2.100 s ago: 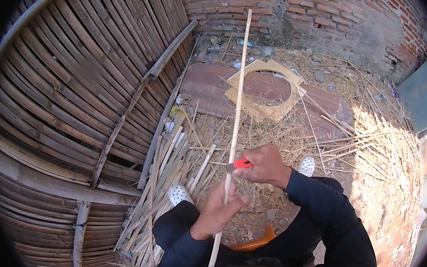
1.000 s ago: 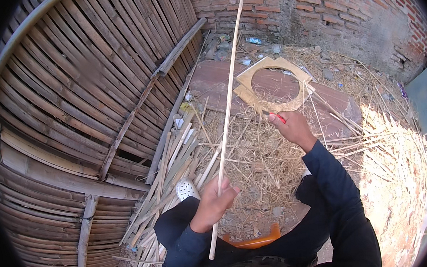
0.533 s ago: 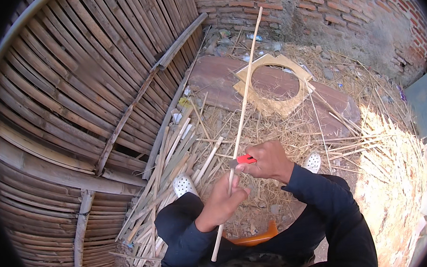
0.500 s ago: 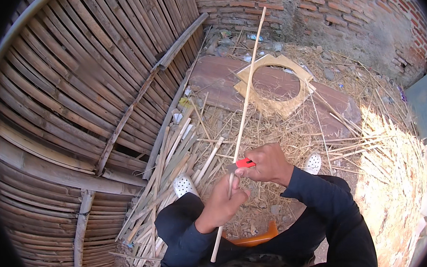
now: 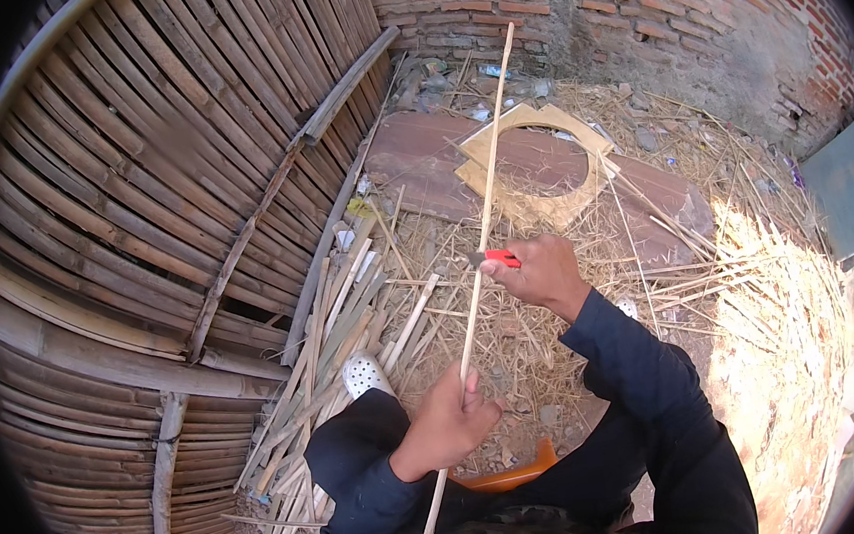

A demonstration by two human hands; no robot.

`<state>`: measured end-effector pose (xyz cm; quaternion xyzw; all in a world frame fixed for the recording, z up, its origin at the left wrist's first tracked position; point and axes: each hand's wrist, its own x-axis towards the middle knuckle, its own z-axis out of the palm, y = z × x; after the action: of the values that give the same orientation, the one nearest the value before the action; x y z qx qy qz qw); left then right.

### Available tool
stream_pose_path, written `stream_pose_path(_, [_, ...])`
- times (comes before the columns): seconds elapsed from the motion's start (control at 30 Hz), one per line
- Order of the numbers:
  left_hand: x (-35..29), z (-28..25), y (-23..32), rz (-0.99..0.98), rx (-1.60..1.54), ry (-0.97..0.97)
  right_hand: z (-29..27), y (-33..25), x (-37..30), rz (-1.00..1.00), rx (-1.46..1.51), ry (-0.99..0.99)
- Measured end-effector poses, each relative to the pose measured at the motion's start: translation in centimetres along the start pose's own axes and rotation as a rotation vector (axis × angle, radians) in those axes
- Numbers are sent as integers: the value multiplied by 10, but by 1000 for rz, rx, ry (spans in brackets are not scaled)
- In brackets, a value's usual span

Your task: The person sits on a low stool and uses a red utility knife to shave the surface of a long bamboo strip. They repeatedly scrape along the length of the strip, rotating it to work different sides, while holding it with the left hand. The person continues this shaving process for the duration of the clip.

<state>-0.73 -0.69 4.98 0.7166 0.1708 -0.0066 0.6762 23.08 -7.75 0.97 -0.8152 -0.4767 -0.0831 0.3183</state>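
A long, thin, pale bamboo stick (image 5: 489, 184) slants up and away from me, its near end close to my lap. My left hand (image 5: 449, 421) is closed round its lower part. Farther up, my right hand (image 5: 543, 273) grips a red-handled knife (image 5: 500, 258), probably a cutter, whose short blade lies across the stick at about mid-length. The palm and fingers of my right hand hide much of the handle. Thin shavings are strewn over the ground below.
Split bamboo strips (image 5: 338, 349) are piled at my left beside a slatted bamboo wall (image 5: 170, 187). Ahead, a board with a round hole (image 5: 484, 157) lies on a brown panel (image 5: 414, 163), before a brick wall (image 5: 466, 3). An orange seat edge (image 5: 509, 478) shows beneath me.
My right hand has slid the knife up along the stick, away from my left hand. The left hand stays closed on the lower part. The view has shifted slightly.
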Motion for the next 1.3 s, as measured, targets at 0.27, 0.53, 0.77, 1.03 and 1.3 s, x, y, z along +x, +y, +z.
stream_pose_path(0.27, [12,-1,-1,69,117,0,3,47,28,-68,-210,140])
stream_pose_path(0.53, [24,0,-1,-85,-105,-53,-13,158,36,825,-269,169])
stream_pose_path(0.77, [18,-7,-2,-95,-549,-222,-31,97,24,513,-120,72])
stream_pose_path(1.03, [17,-8,5,-63,-685,-168,-10,-31,-33,-312,132,-16])
stream_pose_path(1.3, [16,-7,8,-96,-514,-31,-2,-31,-28,-312,64,-10])
